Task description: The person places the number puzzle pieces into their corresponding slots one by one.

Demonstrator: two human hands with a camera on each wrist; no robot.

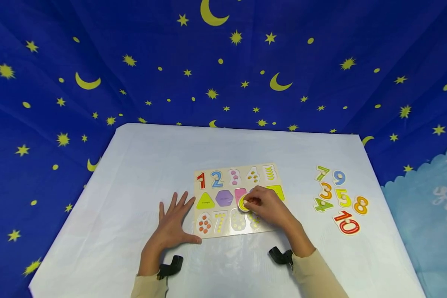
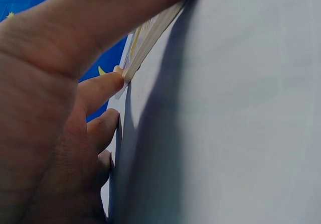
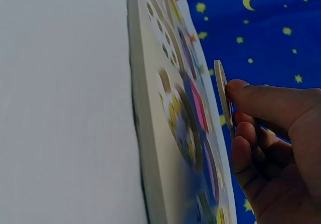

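Note:
A wooden number puzzle board [image 1: 226,236] lies on the white table. Its red 1 [image 1: 201,181] and blue 2 [image 1: 217,179] sit in the top row, while other recesses show printed pictures. My left hand [image 1: 173,227] rests at the board's left edge, fingers spread, with the thumb by the near left corner. Between thumb and fingers, my right hand [image 1: 270,207] pinches a yellow rounded puzzle piece [image 1: 241,204] by its knob. In the right wrist view the piece [image 3: 221,93] is edge-on, held above the board; its figure is partly hidden by my fingers.
Right of the board lie several loose number pieces, among them a green 7 [image 1: 322,173], a blue 9 [image 1: 339,177], a yellow 5 [image 1: 343,198], an orange 8 [image 1: 361,205] and a red 10 [image 1: 346,223]. A blue star-patterned cloth [image 1: 193,54] hangs behind the table.

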